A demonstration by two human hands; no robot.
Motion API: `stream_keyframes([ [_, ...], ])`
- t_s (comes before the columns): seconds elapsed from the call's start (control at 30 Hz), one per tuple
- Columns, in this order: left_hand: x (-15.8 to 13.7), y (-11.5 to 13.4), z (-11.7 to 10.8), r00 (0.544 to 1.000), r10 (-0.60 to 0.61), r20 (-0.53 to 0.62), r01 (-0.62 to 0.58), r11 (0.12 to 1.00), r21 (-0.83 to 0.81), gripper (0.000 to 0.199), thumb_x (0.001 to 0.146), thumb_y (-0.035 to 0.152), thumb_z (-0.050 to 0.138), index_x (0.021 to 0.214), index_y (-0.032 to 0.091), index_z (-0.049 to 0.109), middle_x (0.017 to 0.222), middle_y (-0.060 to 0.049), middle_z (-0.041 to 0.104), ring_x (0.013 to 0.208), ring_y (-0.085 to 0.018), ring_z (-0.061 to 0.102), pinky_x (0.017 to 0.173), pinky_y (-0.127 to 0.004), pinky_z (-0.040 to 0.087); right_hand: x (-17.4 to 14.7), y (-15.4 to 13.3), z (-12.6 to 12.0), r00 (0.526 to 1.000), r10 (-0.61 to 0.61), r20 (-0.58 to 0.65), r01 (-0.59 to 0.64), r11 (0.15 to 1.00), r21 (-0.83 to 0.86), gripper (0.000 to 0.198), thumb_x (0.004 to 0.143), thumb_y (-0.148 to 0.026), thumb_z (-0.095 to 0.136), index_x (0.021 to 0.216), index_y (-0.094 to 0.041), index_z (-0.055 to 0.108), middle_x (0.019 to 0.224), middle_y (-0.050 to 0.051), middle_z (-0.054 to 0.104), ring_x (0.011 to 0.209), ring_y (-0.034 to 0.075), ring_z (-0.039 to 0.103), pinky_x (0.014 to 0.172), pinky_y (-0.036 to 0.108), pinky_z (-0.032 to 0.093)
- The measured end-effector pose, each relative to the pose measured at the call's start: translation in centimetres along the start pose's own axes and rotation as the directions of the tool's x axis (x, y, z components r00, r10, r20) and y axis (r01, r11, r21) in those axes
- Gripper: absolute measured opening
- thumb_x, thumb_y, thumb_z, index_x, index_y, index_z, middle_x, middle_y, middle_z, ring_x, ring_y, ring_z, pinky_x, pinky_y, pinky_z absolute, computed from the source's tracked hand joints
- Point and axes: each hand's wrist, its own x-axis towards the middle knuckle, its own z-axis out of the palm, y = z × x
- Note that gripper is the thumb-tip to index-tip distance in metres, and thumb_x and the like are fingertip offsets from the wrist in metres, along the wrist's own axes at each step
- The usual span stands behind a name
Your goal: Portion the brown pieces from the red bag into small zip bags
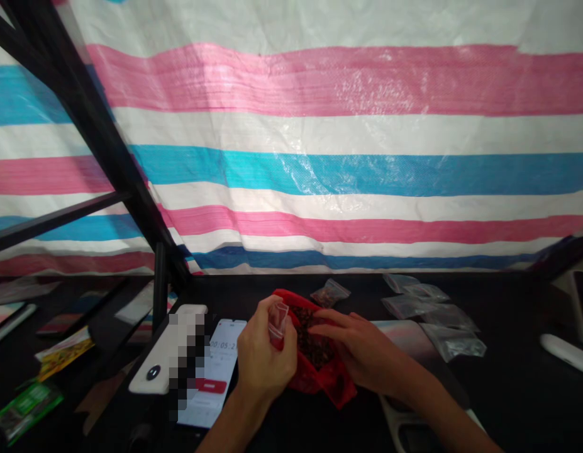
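My left hand (267,352) is closed on a small clear plastic bag (278,318), its mouth facing up. Just right of it lies a red bag (304,381), spread open and full of small dark brown dried bits (314,346) that look like spice. Over these bits my right hand (355,343) reaches in from the right, fingers stretched out and slightly apart, tips touching the contents. I cannot see anything held in them. Behind the red bag sits a small clear zip bag (329,293) with reddish-brown bits inside.
Several clear zip bags (433,308) lie at the back right. A silvery sheet or pouch (404,336) and a white-edged device (395,421) are partly under my right arm. To the left are a phone showing a timer (213,371), a white case (161,352) and packets (27,409).
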Motion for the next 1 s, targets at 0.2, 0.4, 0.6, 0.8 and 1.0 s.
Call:
stream_keyframes([
  [0.2,-3.3,1.5,-0.3,0.839,-0.251,0.483,0.021,0.902,0.432,0.027,0.088,0.022,0.045,0.108,0.017,0.063,0.086,-0.014,0.078,0.073,-0.032,0.076,0.063,-0.036,0.049,0.5,-0.1,0.1,0.999,0.004,0.046,-0.001,0.999,-0.052,0.058,0.088,-0.008,0.049,0.141,-0.031,0.057,0.145,0.006,0.059,0.129,0.027,0.058,0.106,0.046,0.04],
  [0.4,-4.0,0.1,1.1,0.843,-0.216,0.493,0.054,0.945,0.323,0.026,0.092,0.037,0.048,0.105,0.018,0.061,0.096,-0.018,0.077,0.09,-0.034,0.076,0.073,-0.037,0.05,1.7,-0.4,-1.4,0.992,-0.045,0.118,0.056,0.995,-0.085,0.037,0.086,-0.012,0.057,0.119,-0.024,0.068,0.124,0.006,0.07,0.117,0.025,0.063,0.104,0.042,0.04],
  [0.6,-3.6,-0.7,1.3,0.863,-0.272,0.426,0.298,0.955,0.006,0.005,0.086,0.026,0.053,0.091,0.025,0.053,0.082,-0.003,0.069,0.073,-0.024,0.07,0.067,-0.03,0.045,2.9,-0.5,-3.2,0.966,-0.033,0.258,0.062,0.993,-0.102,0.026,0.084,-0.02,0.069,0.109,-0.024,0.073,0.114,0.004,0.073,0.107,0.025,0.067,0.095,0.037,0.044],
  [0.8,-3.7,-1.4,1.9,0.884,-0.322,0.34,0.439,0.822,-0.363,0.013,0.088,0.034,0.06,0.085,0.023,0.054,0.076,0.0,0.06,0.07,-0.018,0.06,0.064,-0.026,0.047,3.2,-1.6,-3.9,0.941,0.165,0.295,-0.088,0.962,-0.257,0.02,0.085,-0.022,0.072,0.104,-0.015,0.072,0.11,0.012,0.074,0.104,0.031,0.069,0.091,0.041,0.047],
  [1.0,-3.4,-1.5,2.2,0.892,-0.309,0.329,0.439,0.762,-0.476,0.023,0.09,0.043,0.062,0.091,0.021,0.056,0.081,-0.001,0.059,0.074,-0.018,0.059,0.069,-0.028,0.051,4.2,-1.3,-2.5,0.96,0.12,0.254,-0.051,0.964,-0.262,0.026,0.085,-0.018,0.069,0.111,-0.016,0.07,0.121,0.013,0.071,0.115,0.031,0.064,0.102,0.043,0.041],
])
